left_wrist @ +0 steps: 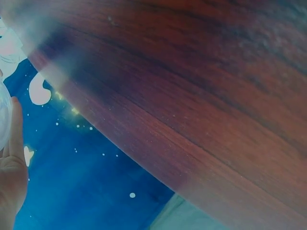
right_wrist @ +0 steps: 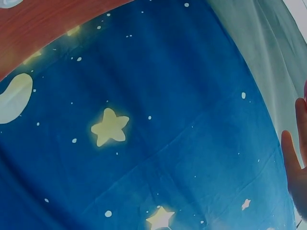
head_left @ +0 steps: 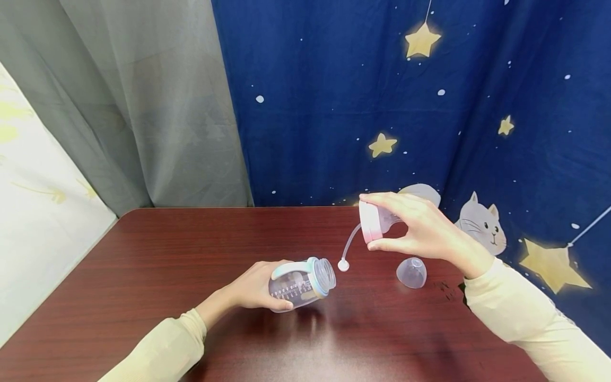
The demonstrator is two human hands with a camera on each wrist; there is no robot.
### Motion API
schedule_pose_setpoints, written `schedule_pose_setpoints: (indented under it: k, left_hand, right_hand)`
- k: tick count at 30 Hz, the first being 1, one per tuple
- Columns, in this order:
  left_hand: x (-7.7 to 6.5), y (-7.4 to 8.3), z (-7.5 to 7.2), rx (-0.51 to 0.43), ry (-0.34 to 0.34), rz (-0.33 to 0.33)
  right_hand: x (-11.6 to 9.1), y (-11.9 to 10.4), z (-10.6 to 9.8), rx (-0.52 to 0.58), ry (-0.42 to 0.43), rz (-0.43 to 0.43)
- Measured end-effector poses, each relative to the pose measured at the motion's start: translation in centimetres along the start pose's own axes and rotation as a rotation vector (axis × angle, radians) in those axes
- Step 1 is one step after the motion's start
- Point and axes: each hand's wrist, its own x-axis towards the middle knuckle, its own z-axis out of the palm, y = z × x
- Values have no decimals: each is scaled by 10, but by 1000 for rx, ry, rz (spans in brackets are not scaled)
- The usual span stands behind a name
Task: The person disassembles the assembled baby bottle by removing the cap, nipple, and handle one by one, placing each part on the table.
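My left hand grips a clear baby bottle with a pale blue handle, tilted so its uncapped mouth points right. Up and to the right, my right hand holds a pink bottle collar with its nipple between thumb and fingers. A thin straw with a white weighted end hangs from the collar, its tip close to the bottle's mouth. Below the right hand, a clear dome cap sits on the table. Each wrist view catches only part of its hand, at the edge.
The dark red wooden table ends at a back edge against a grey curtain and a blue curtain printed with stars and cats. A white patterned surface borders the table's left side.
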Motion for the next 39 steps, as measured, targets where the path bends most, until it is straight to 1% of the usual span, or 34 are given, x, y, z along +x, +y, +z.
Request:
schedule_pose_setpoints:
  k: [9,15,18,25,32,39]
  left_hand:
    - [0,0,0,1,2,-5]
    - [0,-1,1,-2,2,-2]
    - [0,-1,1,-1,1,1]
    - [0,0,1,3,7,7]
    - [0,0,0,8,6,7]
    - [1,0,0,1,9,16]
  right_hand:
    - [-3,0,-8,-10,-11,24]
    - [-4,1,-12,-5,19,-4]
    - [-4,3,-14,-11,27,-5]
    - [-8,3,-19,-27,8,31]
    - [-10,4,-23,-45,1,36]
    - [-15,6,-30,-75,-25,68]
